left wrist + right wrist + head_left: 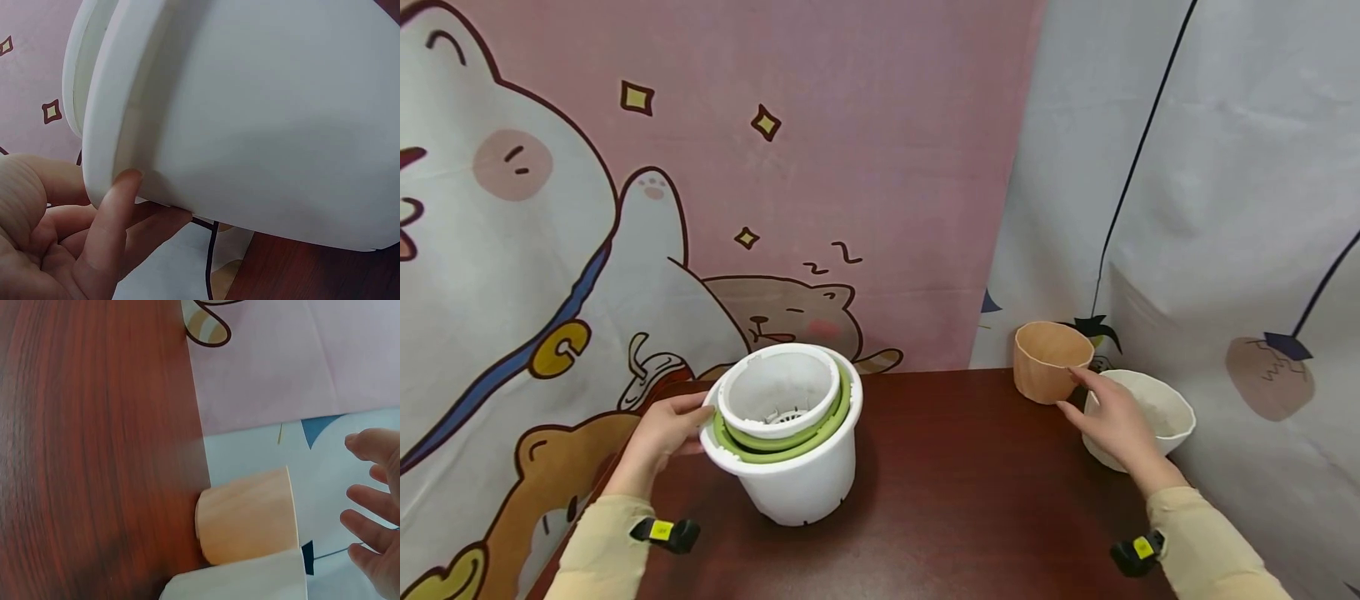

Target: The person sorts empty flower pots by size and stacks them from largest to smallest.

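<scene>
On the left of the head view is a large white flowerpot (pixel 805 492) with a green pot (pixel 784 454) nested in it. A smaller white pot (pixel 782 392) with a slotted bottom sits innermost. My left hand (pixel 664 433) grips the big pot's rim at its left side; in the left wrist view, fingers (pixel 112 231) curl at the rim's underside. My right hand (pixel 1116 421) hovers over two other pots, fingers spread and holding nothing. Nearest to it are an orange pot (pixel 1041 371) and a cream faceted pot (pixel 1157 400), which it partly hides.
All the pots are at a dark red-brown wooden table (pixel 940 483). Behind it hangs a pink cartoon-printed cloth (pixel 895 167), and a pale cloth (pixel 1225 208) hangs at the right, close to the cream pot.
</scene>
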{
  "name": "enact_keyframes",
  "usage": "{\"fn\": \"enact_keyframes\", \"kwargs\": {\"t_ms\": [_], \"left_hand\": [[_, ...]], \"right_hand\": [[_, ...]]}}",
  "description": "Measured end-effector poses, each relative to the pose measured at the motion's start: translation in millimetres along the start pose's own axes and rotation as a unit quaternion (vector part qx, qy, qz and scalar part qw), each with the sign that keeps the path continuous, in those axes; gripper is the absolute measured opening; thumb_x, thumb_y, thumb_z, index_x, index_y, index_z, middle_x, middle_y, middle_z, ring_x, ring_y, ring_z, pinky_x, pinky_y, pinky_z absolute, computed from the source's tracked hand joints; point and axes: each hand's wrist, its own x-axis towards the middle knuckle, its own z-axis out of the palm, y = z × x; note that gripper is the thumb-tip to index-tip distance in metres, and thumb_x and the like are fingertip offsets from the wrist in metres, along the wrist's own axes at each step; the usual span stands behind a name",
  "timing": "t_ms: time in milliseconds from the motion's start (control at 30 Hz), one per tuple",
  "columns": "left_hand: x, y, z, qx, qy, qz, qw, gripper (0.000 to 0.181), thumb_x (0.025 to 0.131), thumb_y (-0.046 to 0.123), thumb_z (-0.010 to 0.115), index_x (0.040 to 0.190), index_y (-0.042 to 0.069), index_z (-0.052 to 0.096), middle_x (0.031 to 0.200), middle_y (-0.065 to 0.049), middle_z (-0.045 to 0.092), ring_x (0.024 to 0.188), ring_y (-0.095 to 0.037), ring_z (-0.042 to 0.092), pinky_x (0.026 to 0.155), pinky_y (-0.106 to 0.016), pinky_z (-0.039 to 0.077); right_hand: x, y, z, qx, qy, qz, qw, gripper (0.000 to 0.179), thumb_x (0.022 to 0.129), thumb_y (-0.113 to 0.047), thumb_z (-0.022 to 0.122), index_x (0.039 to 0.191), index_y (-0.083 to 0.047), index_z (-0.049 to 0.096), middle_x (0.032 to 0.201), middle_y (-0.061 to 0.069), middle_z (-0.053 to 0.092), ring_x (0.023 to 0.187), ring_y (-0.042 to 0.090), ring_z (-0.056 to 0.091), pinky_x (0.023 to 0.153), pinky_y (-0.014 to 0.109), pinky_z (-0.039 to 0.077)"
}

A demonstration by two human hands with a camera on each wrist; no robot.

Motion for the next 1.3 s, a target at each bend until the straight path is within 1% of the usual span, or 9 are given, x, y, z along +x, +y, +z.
{"fn": "enact_keyframes", "kwargs": {"t_ms": [133, 267, 433, 667, 967, 1167, 1300], "left_hand": [[-0.6, 0.3, 0.7, -0.001, 0.001, -0.002, 1.0000, 0.053, 0.100, 0.016, 0.059, 0.142, -0.011, 0.043, 0.105, -0.018, 0.067, 0.073, -0.016, 0.068, 0.064, -0.036, 0.062], [-0.6, 0.5, 0.8, -0.005, 0.001, -0.003, 1.0000, 0.052, 0.100, 0.015, 0.059, 0.142, -0.011, 0.043, 0.104, -0.017, 0.068, 0.073, -0.016, 0.068, 0.063, -0.036, 0.062], [-0.1, 0.3, 0.5, -0.006, 0.000, -0.001, 1.0000, 0.052, 0.100, 0.015, 0.058, 0.142, -0.012, 0.043, 0.104, -0.017, 0.068, 0.072, -0.016, 0.069, 0.065, -0.038, 0.062], [1.7, -2.7, 0.3, -0.011, -0.004, 0.013, 0.9998, 0.053, 0.100, 0.015, 0.059, 0.143, -0.012, 0.042, 0.103, -0.016, 0.068, 0.072, -0.015, 0.068, 0.061, -0.033, 0.061], [0.5, -1.7, 0.5, -0.008, -0.001, 0.010, 0.9999, 0.054, 0.100, 0.016, 0.059, 0.143, -0.012, 0.042, 0.105, -0.018, 0.068, 0.072, -0.015, 0.069, 0.060, -0.034, 0.061], [1.1, -1.4, 0.4, -0.004, 0.000, 0.008, 1.0000, 0.055, 0.101, 0.016, 0.058, 0.144, -0.012, 0.040, 0.104, -0.018, 0.068, 0.072, -0.015, 0.069, 0.060, -0.033, 0.061], [1.1, -1.3, 0.2, 0.002, 0.003, 0.008, 1.0000, 0.055, 0.101, 0.017, 0.058, 0.144, -0.012, 0.040, 0.106, -0.020, 0.067, 0.072, -0.015, 0.069, 0.060, -0.035, 0.061]], "right_hand": [[-3.8, 6.9, -5.4, -0.018, 0.002, 0.003, 0.9998, 0.059, 0.087, -0.013, 0.074, 0.136, 0.009, 0.050, 0.128, 0.034, 0.054, 0.116, 0.052, 0.048, 0.094, 0.069, 0.038], [-7.8, 15.2, -8.8, -0.032, 0.013, -0.004, 0.9994, 0.060, 0.086, -0.014, 0.076, 0.136, 0.007, 0.051, 0.126, 0.033, 0.056, 0.113, 0.051, 0.050, 0.093, 0.067, 0.040], [-12.4, 25.4, -12.1, -0.053, 0.030, -0.004, 0.9982, 0.059, 0.083, -0.015, 0.077, 0.133, 0.006, 0.054, 0.120, 0.031, 0.060, 0.108, 0.050, 0.053, 0.090, 0.064, 0.042], [-18.6, 34.9, -16.1, -0.078, 0.017, 0.024, 0.9965, 0.060, 0.084, -0.019, 0.077, 0.134, 0.005, 0.053, 0.122, 0.031, 0.058, 0.109, 0.050, 0.053, 0.088, 0.066, 0.043], [-26.0, 42.1, -15.9, -0.100, -0.002, 0.058, 0.9933, 0.061, 0.086, -0.024, 0.075, 0.134, 0.005, 0.052, 0.122, 0.033, 0.058, 0.106, 0.051, 0.054, 0.083, 0.068, 0.045], [-30.0, 48.8, -15.9, -0.108, -0.010, 0.067, 0.9919, 0.060, 0.084, -0.023, 0.076, 0.133, 0.004, 0.052, 0.118, 0.032, 0.060, 0.102, 0.050, 0.056, 0.078, 0.067, 0.047], [-32.8, 52.9, -15.2, -0.110, -0.001, 0.058, 0.9922, 0.057, 0.083, -0.021, 0.076, 0.131, 0.003, 0.054, 0.113, 0.030, 0.063, 0.098, 0.049, 0.057, 0.074, 0.064, 0.048]]}}
